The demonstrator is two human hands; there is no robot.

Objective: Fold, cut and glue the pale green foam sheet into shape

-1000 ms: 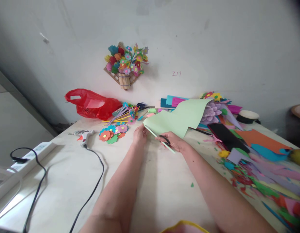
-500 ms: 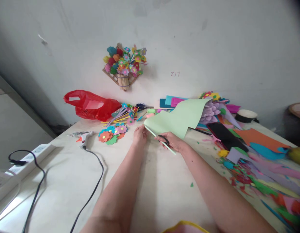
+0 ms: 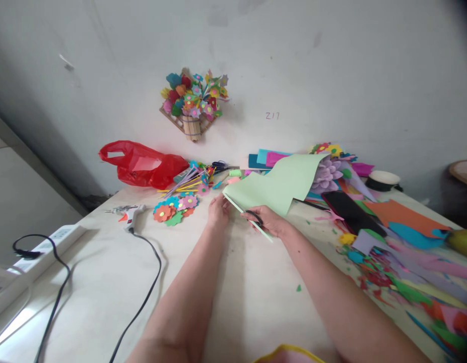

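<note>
A light green foam sheet [image 3: 280, 184] curls up over the table's far middle. My left hand [image 3: 218, 210] pinches its near left corner, fingers closed on the edge. My right hand [image 3: 269, 221] is closed round black-handled scissors [image 3: 256, 217] set against the sheet's near edge, where a thin green strip [image 3: 252, 222] runs along the cut. Both forearms reach forward across the pale table [image 3: 105, 282].
A glue gun [image 3: 132, 214] with a black cord [image 3: 150, 282] and a white power strip [image 3: 40, 249] lie left. Foam flowers [image 3: 175, 207], coloured sticks, a red bag [image 3: 142, 164] sit at the back. Foam sheets, scraps and a black phone [image 3: 348, 209] crowd the right. A flower decoration [image 3: 193, 101] hangs on the wall.
Almost nothing differs. The view has shifted slightly; both hands stay on the green sheet in the same place.
</note>
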